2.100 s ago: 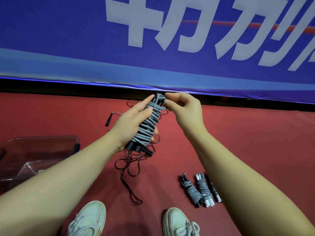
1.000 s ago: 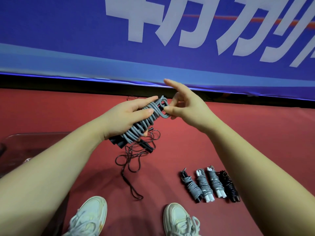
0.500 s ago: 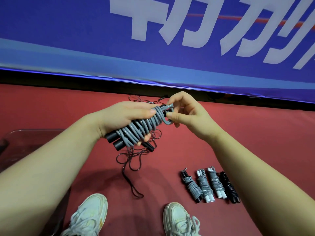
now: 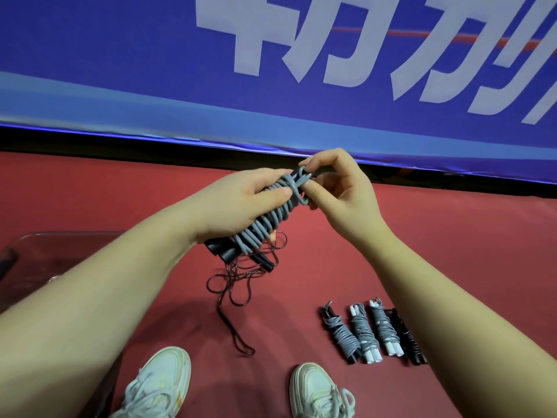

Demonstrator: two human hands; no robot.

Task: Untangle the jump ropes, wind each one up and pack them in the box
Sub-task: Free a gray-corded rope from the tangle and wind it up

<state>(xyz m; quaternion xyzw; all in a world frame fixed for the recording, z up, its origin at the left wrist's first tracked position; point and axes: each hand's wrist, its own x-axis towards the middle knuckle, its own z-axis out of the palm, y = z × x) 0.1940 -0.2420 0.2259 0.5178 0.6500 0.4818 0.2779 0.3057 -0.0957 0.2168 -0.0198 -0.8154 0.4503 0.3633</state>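
left hand (image 4: 238, 203): fingers curled round the wound grey jump rope (image 4: 265, 227), thumb pressed on the coils. the bundle is tilted and held in the air above the red floor, black handles (image 4: 221, 251) poking out at its low end.
right hand (image 4: 340, 188): thumb and forefinger pinch the end loop (image 4: 301, 191) at the top of the bundle; other fingers loosely curled.
step in hand, as i read it: locking off the tail. whether the loop already passes under a coil is hard to tell.
to do it well: hold thumb pressure so the turns don't spring loose, then draw the loop snug, not hard.
four wound bundles (image 4: 361, 330) lie side by side by the right shoe. a thin dark rope (image 4: 238, 285) lies loose below the hands. clear box (image 4: 45, 257) at far left, partly behind the forearm.
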